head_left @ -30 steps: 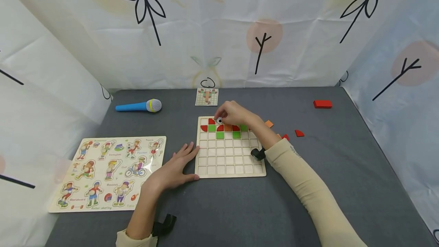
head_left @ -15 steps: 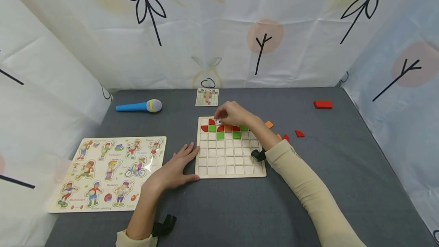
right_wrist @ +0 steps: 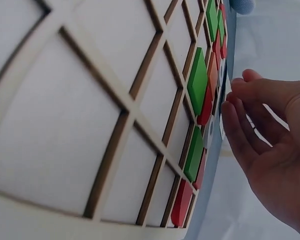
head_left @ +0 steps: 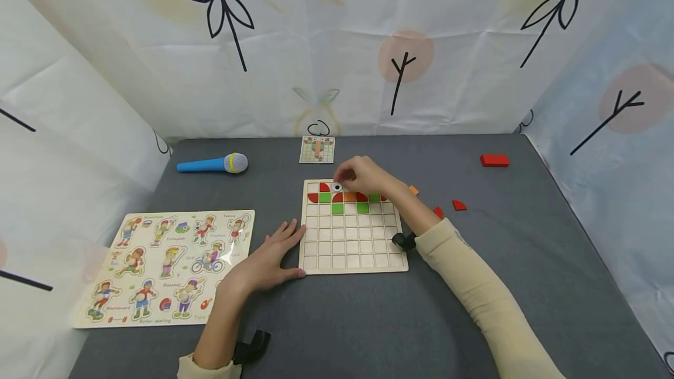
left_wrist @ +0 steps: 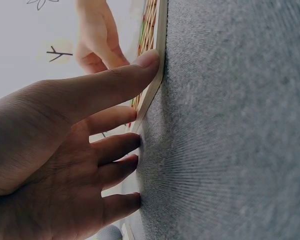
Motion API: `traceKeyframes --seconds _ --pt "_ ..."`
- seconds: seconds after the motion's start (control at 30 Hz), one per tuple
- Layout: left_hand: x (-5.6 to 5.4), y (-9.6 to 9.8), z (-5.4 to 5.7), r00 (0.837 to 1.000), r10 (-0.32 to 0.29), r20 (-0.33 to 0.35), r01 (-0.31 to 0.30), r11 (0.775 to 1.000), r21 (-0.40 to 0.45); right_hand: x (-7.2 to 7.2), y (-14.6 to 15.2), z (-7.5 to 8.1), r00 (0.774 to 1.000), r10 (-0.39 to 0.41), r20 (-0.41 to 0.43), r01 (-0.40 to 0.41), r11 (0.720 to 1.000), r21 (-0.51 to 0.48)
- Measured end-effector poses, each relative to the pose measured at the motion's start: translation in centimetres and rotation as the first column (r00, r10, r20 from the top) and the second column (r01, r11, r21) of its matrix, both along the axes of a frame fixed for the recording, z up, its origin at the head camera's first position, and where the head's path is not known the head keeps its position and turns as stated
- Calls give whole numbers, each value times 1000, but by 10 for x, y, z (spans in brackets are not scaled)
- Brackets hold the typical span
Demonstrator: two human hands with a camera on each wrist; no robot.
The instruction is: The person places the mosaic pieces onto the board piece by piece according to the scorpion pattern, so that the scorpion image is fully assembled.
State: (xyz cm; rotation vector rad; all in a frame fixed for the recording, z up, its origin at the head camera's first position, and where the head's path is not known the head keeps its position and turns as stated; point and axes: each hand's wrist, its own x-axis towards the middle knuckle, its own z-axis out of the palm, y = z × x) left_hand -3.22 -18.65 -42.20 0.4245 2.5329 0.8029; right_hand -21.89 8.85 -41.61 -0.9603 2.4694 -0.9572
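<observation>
A wooden grid board (head_left: 353,244) lies on the grey table, with red, orange and green tiles (head_left: 337,208) set in its far rows. An eye tile (head_left: 337,187), white with a black dot, sits in a far-row cell. Just right of it hovers my right hand (head_left: 363,174); in the right wrist view its fingers (right_wrist: 237,135) bend loosely, with nothing visible between them. My left hand (head_left: 268,259) is spread along the board's left edge. Its thumb touches the board's rim (left_wrist: 160,65) in the left wrist view.
A sports picture board (head_left: 158,268) lies at left, behind it a blue toy microphone (head_left: 210,164). The small pattern card (head_left: 317,150) is beyond the grid. Loose red quarter-circle (head_left: 460,205) and orange pieces (head_left: 414,190) lie at right, and a red block (head_left: 495,160) farther back.
My right hand has moved slightly right, off the eye tile, which stays in its cell and shows more fully. My left hand has not moved.
</observation>
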Motion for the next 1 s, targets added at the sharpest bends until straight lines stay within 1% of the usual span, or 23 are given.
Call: traceKeyframes --seconds 0.2,0.33,0.47,0.73,0.93,1.0 --pt "1 0 0 1000 -2 -4 2 1000 2 7 9 2 999 37 -10 -37 999 40" --pt "1 1 0 1000 -1 -5 1 1000 -3 10 11 1 998 56 -24 -55 998 35" --pt "0 1 -1 1000 3 -3 -3 1000 -4 13 14 3 998 60 -37 -59 998 22" --pt "1 2 0 1000 6 -4 -7 1000 -6 22 29 8 999 24 -48 -25 999 -26" --pt "2 2 2 1000 10 1 -10 1000 5 32 54 10 999 -35 -19 34 999 -43" --pt "1 2 1 1000 8 -4 -8 1000 17 36 64 10 998 -60 -15 59 997 -47"
